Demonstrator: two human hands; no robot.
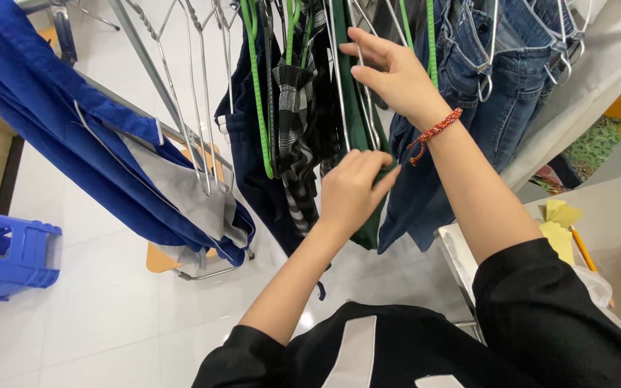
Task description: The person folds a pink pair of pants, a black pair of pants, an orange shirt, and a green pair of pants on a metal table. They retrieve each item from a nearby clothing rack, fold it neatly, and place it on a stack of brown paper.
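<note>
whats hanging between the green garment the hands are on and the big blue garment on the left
In the head view, between the green garment and the blue garment hang a black-and-white checked garment, a navy one and bare metal hangers.
</note>
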